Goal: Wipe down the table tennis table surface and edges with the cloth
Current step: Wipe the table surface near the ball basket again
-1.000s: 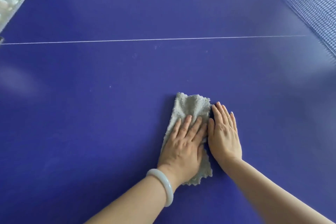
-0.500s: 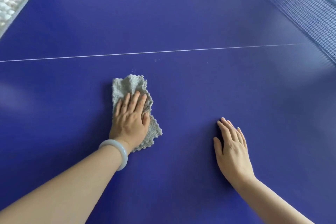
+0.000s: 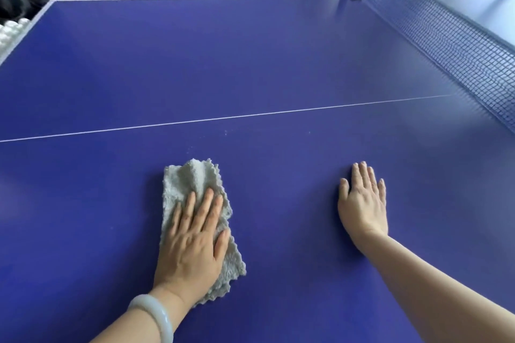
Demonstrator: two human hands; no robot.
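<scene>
Head view: white balls are lying beyond the left edge of the table, container unclear. The left hand, fingers straight, is pressing the cloth onto the table, its long axis running away from the person. The right hand is resting flat, released.

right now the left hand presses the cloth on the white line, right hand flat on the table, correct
Not on it: in the head view the left hand presses the cloth short of the white line, clear of it. The rest holds.

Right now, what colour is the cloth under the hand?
Light grey. The cloth shows best in the head view.
</scene>
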